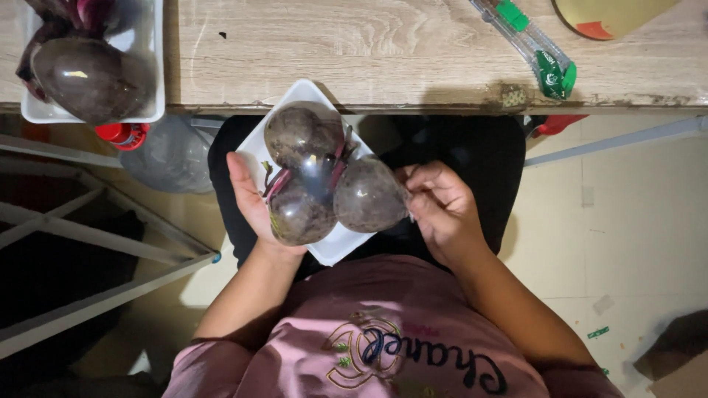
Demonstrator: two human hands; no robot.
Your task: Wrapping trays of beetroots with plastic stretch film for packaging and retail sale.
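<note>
My pink shirt [383, 346] fills the bottom of the view, closest to my eyes, and my two forearms run up from it toward the tray I hold over my lap. My right hand [442, 210] has its fingers [417, 193] pinched together on the clear film at the tray's right edge, just where the wrap stretches off the rightmost beetroot [369, 195]; they are clenched on film, not on the root itself. My left hand [251, 203] lies open and flat under the left side of the white tray [295, 96], palm up, cupping it from below with the thumb side along the rim. Between the hands sit three dark beetroots under the wrap: one at the far end [301, 133], one nearest my left palm [299, 214], and the right one touching my pinching fingers. The tray is square and turned cornerwise, so one diagonal runs away from me toward the worktop [383, 51] and the other runs hand to hand; the film I grip lies on that second line, to the right of the roots. Beyond, on the worktop, stand another white tray [151, 66] holding a large beetroot at the left and a green-and-clear utility knife [535, 48] at the right.
</note>
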